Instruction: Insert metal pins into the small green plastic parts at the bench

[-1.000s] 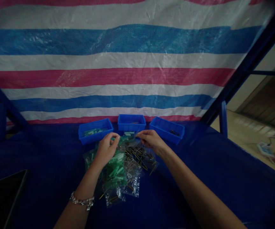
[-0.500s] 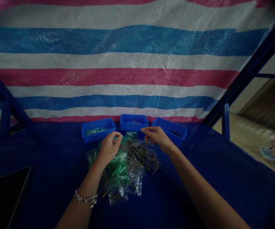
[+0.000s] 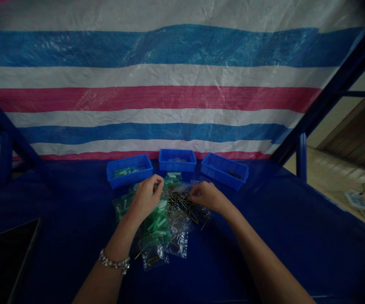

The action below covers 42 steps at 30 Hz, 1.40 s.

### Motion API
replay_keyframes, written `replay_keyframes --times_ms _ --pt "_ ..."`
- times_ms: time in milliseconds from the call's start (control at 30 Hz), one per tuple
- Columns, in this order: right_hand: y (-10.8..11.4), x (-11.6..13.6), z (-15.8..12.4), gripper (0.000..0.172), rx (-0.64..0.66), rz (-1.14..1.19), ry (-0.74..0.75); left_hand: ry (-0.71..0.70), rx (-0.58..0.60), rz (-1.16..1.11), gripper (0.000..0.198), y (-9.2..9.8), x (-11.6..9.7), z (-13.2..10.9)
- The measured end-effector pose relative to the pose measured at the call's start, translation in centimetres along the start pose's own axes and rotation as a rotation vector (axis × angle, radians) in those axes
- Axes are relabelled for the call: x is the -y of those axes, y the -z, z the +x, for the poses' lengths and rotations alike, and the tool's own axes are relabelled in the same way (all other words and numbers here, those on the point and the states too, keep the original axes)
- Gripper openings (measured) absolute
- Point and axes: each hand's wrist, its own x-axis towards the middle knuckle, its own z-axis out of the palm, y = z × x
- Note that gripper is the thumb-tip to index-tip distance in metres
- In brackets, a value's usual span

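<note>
A heap of small clear plastic bags (image 3: pixel 162 228) with green plastic pieces and thin brass pins lies on the blue table cloth (image 3: pixel 74 211). My left hand (image 3: pixel 146 196) hovers over the heap's left part with fingers pinched together; what it holds is too small to make out. My right hand (image 3: pixel 206 196) rests on the heap's right part, fingers curled down among loose pins (image 3: pixel 184 207); whether they grip anything is hidden. Beyond the heap stand three blue bins: left bin (image 3: pixel 129 170) with green pieces, middle bin (image 3: pixel 177 160), right bin (image 3: pixel 224 170).
A striped red, white and blue tarp (image 3: pixel 157 84) hangs behind the table. Dark blue frame posts (image 3: pixel 299 156) stand at the right and left. A dark tablet or screen (image 3: pixel 1 253) lies at the table's near left. Floor and clutter show at the far right.
My right hand has come back from near the middle bin down onto the pins. My left hand has stayed over the bags, shifting slightly.
</note>
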Motion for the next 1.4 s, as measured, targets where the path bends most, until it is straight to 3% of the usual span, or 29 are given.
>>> replay_keyframes --times_ms 267,500,867,1400 --pt "-0.7 0.5 -0.1 0.015 0.047 -0.127 0.069 -0.012 0.020 0.019 0.014 -0.1 0.0 0.0" --pt "-0.4 1.0 -0.1 0.015 0.069 -0.091 0.068 -0.011 0.051 0.005 0.013 -0.3 -0.1 0.0" --pt "0.5 2.2 -0.5 0.010 -0.085 0.097 0.155 -0.112 0.154 -0.068 0.012 -0.4 -1.2 -0.3" --pt "0.4 2.6 -0.7 0.012 -0.112 0.106 0.206 -0.158 0.086 -0.057 0.008 -0.6 -1.6 -0.3"
